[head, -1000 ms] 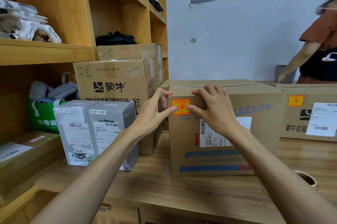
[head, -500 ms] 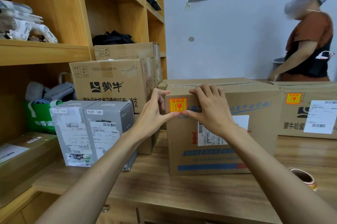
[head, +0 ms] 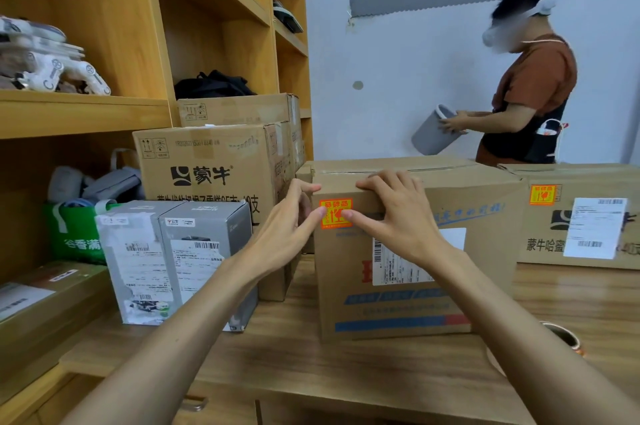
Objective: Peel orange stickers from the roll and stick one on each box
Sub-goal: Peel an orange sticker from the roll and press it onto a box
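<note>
An orange sticker (head: pixel 335 213) printed in red marks a brown cardboard box (head: pixel 415 286), which is banded blue and red along its base and carries blue script and a white barcode slip. At the table's right edge, a second box (head: pixel 547 251), also brown, has black lettering, a second sticker (head: pixel 542 194) in the same orange, and a white label (head: pixel 594 227). Near the left edge stands a grey box (head: pixel 221 251) patched with white labels. Beside it is a green bag (head: pixel 74 237) lettered in white. The table (head: pixel 346 372) is pale grained wood and the shelving (head: pixel 156 44) honey-yellow. Behind, a person (head: pixel 533 95) in rust-brown and black holds a grey bin (head: pixel 433 134).
</note>
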Demonstrator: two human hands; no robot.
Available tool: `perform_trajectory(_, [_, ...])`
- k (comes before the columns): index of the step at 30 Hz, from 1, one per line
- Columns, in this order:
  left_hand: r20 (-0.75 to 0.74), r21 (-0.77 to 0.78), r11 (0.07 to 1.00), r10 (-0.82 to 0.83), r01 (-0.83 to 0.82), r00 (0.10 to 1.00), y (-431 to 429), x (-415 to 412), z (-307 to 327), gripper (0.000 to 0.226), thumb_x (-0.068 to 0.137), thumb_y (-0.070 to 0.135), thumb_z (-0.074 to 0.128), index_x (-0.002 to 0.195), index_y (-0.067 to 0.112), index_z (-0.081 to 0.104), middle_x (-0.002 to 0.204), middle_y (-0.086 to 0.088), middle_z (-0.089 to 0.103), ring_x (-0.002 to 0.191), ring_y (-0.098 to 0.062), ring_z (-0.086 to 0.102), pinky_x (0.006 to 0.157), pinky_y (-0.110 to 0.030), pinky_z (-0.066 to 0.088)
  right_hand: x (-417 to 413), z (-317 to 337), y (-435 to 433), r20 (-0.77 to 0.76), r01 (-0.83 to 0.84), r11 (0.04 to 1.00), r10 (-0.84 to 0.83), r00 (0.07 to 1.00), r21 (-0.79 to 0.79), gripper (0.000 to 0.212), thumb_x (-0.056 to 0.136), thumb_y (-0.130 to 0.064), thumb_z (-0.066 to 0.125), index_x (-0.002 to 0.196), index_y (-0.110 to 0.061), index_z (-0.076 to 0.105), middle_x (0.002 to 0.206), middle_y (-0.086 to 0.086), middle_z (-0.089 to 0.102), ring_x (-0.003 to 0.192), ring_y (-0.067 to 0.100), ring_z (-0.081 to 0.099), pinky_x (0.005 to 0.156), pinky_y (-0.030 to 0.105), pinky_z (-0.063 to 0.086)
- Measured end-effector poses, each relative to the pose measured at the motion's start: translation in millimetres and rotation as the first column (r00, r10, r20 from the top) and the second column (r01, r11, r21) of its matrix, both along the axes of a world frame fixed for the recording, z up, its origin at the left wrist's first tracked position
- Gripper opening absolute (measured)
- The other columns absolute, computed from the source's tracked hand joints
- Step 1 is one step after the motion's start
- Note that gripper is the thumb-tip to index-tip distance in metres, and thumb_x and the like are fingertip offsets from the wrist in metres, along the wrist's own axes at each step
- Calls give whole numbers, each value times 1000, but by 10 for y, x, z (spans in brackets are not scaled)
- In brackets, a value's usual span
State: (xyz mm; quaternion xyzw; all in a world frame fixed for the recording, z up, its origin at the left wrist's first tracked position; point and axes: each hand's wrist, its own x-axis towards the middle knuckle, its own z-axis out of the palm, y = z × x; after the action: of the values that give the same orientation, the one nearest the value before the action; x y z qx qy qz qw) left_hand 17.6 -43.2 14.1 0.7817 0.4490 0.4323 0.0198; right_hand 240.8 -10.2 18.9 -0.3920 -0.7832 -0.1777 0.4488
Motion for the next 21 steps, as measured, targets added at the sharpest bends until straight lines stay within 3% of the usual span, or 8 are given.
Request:
perform_trajectory(3, [-80,33,999,-10,13,997,-200,91,15,29,107,41,39,134,31,39,95,5,56,81,-3,56,69,-31,39,72,40,-172,-93,-36,999,34,995,-16,60,82,-77,47,104,-24,64,105,-9,60,103,15,50,96,35,33])
perform_trajectory(7, [-109,56,986,-150,157,983,-462,273,63,32,107,30,35,137,32,46,91,13,55,86,-3,56,73,-23,39,210,25,-404,-77,19,999,-16,997,44,63,82,-81,43,101,-23,61,100,-9,61,101,15,52,107,41,32])
perform_trajectory(9, [-11,136,976,-170,170,985,-427,307,134,34,102,21,38,130,25,58,89,15,54,87,-5,55,76,-23,40,183,-10,-524,-39,78,994,-75,996,82,70,81,-83,42,103,-20,63,102,-6,61,101,17,53,109,44,32])
perform_trajectory(11, [115,198,979,-70,47,991,-261,270,211,38,98,14,41,128,21,63,99,15,51,96,-3,52,88,-25,43,113,-33,-603,-14,151,984,-150,989,93,76,78,-87,39,101,-18,61,100,-4,61,100,18,53,110,45,31])
perform_trajectory(13, [143,95,991,83,-97,986,-73,196,287,49,98,7,42,141,26,55,121,6,46,119,-7,44,110,-32,38,77,-23,-634,-15,209,974,-209,978,85,77,76,-90,39,96,-17,56,96,-4,58,98,19,53,109,45,31])
perform_trajectory(15, [77,-84,986,153,-146,985,64,107,319,63,97,3,42,152,36,40,151,2,31,143,-15,27,122,-40,25,73,-7,-646,-17,241,967,-241,970,85,76,75,-90,41,91,-17,52,92,-4,56,93,20,52,106,44,34])
perform_trajectory(18, [4,-267,957,118,-112,993,136,30,346,66,99,6,41,154,41,33,167,3,10,154,-20,12,120,-42,17,70,13,-681,6,245,967,-246,969,75,70,76,-85,43,91,-17,50,91,-3,55,91,20,52,105,46,36])
perform_trajectory(21, [-37,-285,954,82,-89,996,129,8,338,62,99,9,48,150,41,36,164,2,21,149,-20,27,113,-36,25,115,46,-734,48,221,974,-223,974,54,62,77,-79,46,92,-18,51,93,-4,55,92,20,52,107,48,34])
